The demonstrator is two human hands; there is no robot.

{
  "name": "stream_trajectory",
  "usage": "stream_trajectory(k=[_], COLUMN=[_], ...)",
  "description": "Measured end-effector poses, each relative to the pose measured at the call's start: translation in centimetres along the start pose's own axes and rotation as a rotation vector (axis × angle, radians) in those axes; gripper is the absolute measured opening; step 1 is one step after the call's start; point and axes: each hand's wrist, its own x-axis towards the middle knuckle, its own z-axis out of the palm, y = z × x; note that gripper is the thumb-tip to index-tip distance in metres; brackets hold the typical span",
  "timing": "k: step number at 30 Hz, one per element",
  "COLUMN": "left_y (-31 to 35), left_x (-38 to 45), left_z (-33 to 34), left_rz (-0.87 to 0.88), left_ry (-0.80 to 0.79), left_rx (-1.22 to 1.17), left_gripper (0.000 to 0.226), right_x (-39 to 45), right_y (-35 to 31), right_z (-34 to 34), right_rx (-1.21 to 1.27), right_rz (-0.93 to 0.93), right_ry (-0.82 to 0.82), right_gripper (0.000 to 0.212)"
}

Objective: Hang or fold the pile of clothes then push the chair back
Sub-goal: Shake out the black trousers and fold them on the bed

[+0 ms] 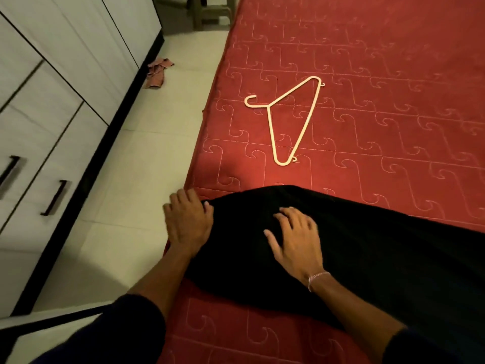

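Head view: red mattress (367, 74) across right. Black garment (367, 258) near, spread flat, not yet folded or hung. Left hand (187, 222) touching its left edge, right hand (296, 239) pressing on top (both with fingers loosely spread). Hanger (286, 119) farther off, bare. Chair unseen.

Black garment (354, 248) cut off at right and lower right edges; full shape not readable, folds lost in darkness. Left hand (187, 222) fingertips hidden at garment's edge; grip or mere touch not clear. Chair (212, 11) at top edge shows legs only. Pinkish cloth (157, 73) on floor too small and crumpled to identify. Wardrobe (60, 82) cropped at left, motion-blurred. Both sleeves cut by bottom edge.
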Motion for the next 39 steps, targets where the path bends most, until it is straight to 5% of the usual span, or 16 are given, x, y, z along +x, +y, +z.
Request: stream_trajectory(k=[5, 11, 20, 22, 24, 27, 30, 35, 39], left_y=[-2.0, -1.8, 2.2, 5.6, 9.9, 16.5, 23.0, 28.6, 31.8], left_x=[-3.5, -2.1, -1.6, -1.8, -2.5, -4.3, -7.2, -10.9, -11.3], left_z=[0.7, 0.2, -4.0, -5.7, -6.9, -7.5, -7.4, -6.7, -4.3], left_rz=[-0.175, -0.349, -0.165, -0.070, 0.017, 0.065, 0.165, 0.306, 0.416], left_ry=[-0.113, -0.225, -0.184, -0.214, -0.245, -0.336, -0.561, -0.881, -0.468], left_rx=[-0.098, -0.227, -0.700, -0.771, -0.805, -0.749, -0.742, -0.889, -0.611], left_gripper=[0.053, 0.059, 0.044, 0.038, 0.037, 0.046, 0.046, 0.036, 0.027], right_x=[1.6, 3.0, 4.3, 4.2, 3.1, 0.2, -3.3, -8.7, -11.6], right_y=[2.1, 8.0, 8.2, 7.9, 7.2, 5.0, 6.1, 14.6, 19.4], right_z=[-1.0, -2.3, -3.5, -4.0, -5.1, -7.9, -10.6, -12.5, -13.0], right_rx=[-0.048, -0.123, -0.115, -0.035, 0.180, 0.927, 1.504, 1.678, 1.505], right_rz=[0.243, 0.228, 0.225, 0.193, 0.197, 0.518, 0.821, 0.973, 1.051], right_ry=[-0.156, -0.253, -0.482, -0.454, -0.261, 0.019, -0.098, -0.183, -0.182], right_gripper=[0.111, 0.102, 0.134, 0.127, 0.109, 0.091, 0.086, 0.055, 0.026])
